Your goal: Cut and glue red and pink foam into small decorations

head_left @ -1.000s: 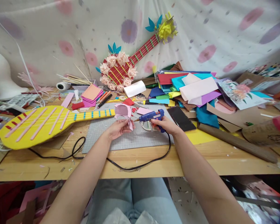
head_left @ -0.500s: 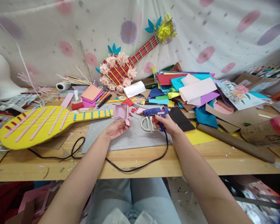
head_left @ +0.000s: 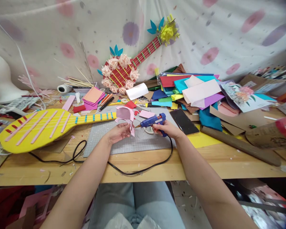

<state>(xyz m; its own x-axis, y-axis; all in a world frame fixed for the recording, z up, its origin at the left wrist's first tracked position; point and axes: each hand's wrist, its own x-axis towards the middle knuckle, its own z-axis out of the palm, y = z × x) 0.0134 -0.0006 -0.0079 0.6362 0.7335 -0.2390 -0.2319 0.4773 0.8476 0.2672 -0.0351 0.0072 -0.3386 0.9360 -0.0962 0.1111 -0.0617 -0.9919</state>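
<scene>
My right hand is closed around the handle of a blue hot glue gun, its nozzle pointing left. The nozzle tip is close to a pink foam piece pinched in my left hand; whether they touch I cannot tell. Just beyond my left fingers, a mauve and pink headstock sits at the end of the yellow paper guitar's neck. Its round body carries pink strips and thin strings. Scissors lie partly hidden behind the glue gun, on the grey cutting mat.
A phone and a wooden stick lie at the right. Coloured foam sheets pile up behind them. A red guitar with paper roses leans on the curtain. The glue gun's black cord loops across the table front.
The glue gun has moved left and lower, its nozzle now near my left fingers. The pink foam in my left hand has turned, and the headstock shows more of its face.
</scene>
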